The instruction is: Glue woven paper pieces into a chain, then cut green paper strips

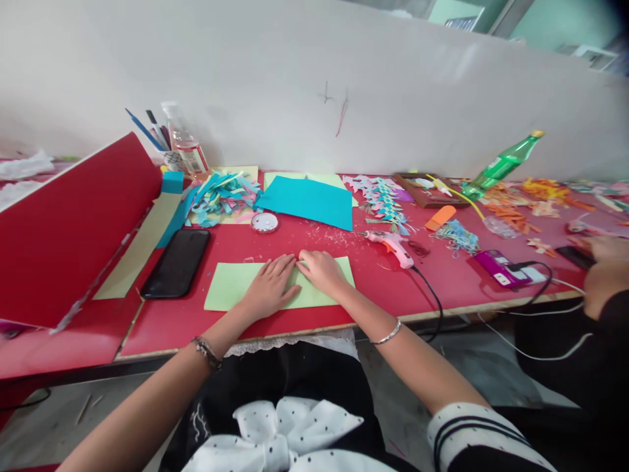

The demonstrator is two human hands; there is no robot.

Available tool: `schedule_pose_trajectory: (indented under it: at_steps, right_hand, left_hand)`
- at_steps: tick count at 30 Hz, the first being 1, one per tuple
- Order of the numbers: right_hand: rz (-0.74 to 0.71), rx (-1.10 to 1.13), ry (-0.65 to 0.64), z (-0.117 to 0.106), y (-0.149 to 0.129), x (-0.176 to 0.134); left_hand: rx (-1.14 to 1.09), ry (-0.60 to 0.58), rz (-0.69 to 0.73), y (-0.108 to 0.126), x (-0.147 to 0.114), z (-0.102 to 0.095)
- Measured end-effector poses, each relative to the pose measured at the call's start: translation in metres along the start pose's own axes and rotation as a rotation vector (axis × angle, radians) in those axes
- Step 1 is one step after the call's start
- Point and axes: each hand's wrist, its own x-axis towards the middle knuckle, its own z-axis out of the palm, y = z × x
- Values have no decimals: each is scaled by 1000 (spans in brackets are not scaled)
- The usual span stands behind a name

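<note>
A pale green sheet of paper (226, 286), seemingly folded into a long strip, lies at the front of the red table. My left hand (269, 286) rests flat on it, fingers stretched towards the top edge. Beside it, my right hand (322, 272) presses at the paper's top edge with bent fingers, the thumb close to them. The fingertips of both hands nearly meet. Just behind lie a round white lid (264, 223) and a blue paper sheet (309, 202). To the right is a pink glue gun (390, 247) with a black cord.
On the left are a black phone (177, 263), a standing red board (73, 229) and a heap of paper strips (221, 198). A green bottle (506, 165) leans at the back right, past a purple power strip (506, 269). Another person's hand (609, 262) is at far right.
</note>
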Motion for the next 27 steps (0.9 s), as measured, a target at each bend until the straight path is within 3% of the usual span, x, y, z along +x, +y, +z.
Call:
schedule_pose_trajectory:
  at_steps: [6, 13, 21, 27]
  right_hand:
    - [-11, 44, 33, 5, 4, 1]
    - [8, 58, 85, 8, 18, -3]
    - [85, -21, 101, 4, 49, -19]
    - [74, -126, 101, -19, 41, -23]
  left_hand:
    - [1, -134, 72, -25, -21, -14]
    - [35, -127, 21, -53, -53, -20]
    - [66, -133, 1, -54, -60, -23]
    - [88, -136, -76, -47, -62, -20]
